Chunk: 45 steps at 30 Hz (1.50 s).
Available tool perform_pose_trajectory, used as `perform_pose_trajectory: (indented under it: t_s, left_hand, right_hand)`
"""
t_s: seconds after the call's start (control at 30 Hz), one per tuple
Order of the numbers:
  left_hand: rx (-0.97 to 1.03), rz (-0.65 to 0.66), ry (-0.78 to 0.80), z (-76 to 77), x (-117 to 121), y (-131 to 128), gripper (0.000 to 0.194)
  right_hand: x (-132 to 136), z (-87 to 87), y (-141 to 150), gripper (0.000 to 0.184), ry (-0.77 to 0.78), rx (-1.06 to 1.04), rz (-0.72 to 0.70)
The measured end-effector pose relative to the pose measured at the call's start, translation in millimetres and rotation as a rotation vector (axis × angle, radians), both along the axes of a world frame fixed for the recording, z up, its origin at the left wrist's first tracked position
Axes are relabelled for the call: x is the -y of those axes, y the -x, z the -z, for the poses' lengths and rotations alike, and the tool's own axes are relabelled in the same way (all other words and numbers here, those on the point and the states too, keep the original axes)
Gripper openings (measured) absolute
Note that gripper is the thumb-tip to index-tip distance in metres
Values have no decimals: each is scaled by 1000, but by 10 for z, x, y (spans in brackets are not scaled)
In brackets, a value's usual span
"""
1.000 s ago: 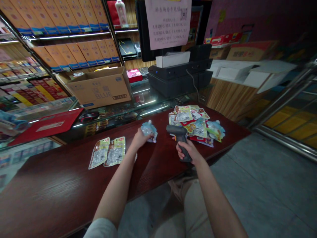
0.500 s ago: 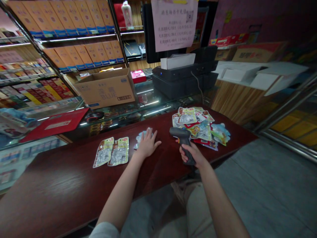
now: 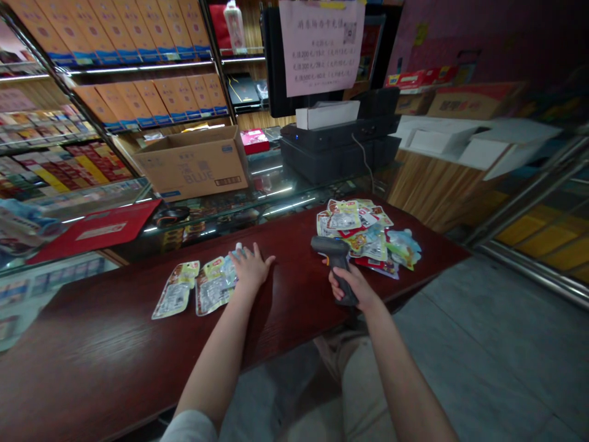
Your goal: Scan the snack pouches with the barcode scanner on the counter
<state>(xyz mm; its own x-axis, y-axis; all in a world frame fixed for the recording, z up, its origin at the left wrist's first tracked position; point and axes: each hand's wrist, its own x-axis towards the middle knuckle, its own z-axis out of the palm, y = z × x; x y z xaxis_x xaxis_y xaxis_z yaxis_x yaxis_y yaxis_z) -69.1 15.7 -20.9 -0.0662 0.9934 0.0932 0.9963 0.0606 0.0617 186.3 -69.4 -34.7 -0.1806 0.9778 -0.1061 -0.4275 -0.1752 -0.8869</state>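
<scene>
My left hand [image 3: 251, 267] lies flat, fingers spread, over a light-blue spouted pouch [image 3: 230, 268] that it mostly covers. The pouch overlaps the edge of a snack packet [image 3: 212, 288]; a second snack packet [image 3: 177, 291] lies apart to its left. A dark grey barcode scanner [image 3: 332, 247] is upright in my right hand [image 3: 352, 287], its fingers wrapped round the handle and its head facing left. Just beyond the scanner sits a heap of snack packets [image 3: 343, 216], with another blue pouch [image 3: 405, 245] at its right side.
The dark red wooden tabletop [image 3: 115, 344] runs along a glass counter. On the counter stand an open cardboard box [image 3: 193, 166], a black mouse [image 3: 171, 215], a red mat [image 3: 99, 230] and a monitor [image 3: 275, 67] with a paper sign [image 3: 322, 49]. Shelves of orange boxes [image 3: 151, 31] rise behind.
My left hand has slid left with the blue pouch, which now overlaps the nearer packet. The two packets have shifted left and spread apart. My right hand keeps its hold on the scanner.
</scene>
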Motion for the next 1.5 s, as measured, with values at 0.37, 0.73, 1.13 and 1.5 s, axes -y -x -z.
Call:
perform_pose_trajectory:
  t_s: [0.37,0.73,1.13,1.5]
  left_hand:
    - [793,433,-165,-180,-402,-1152,25]
    - [684,253,10,-281,-679,-1741,46]
    - [1477,196,28,25,-691,-1448,20]
    - [1791,220,-84,255,-439,-596,45]
  right_hand:
    - [51,55,-42,38,-107,-88,169]
    - [30,63,-53,36,-98,-128,178]
    - [3,78,-52,35,-103,-172,149]
    - [1,47,-59,33,-38,-123,82]
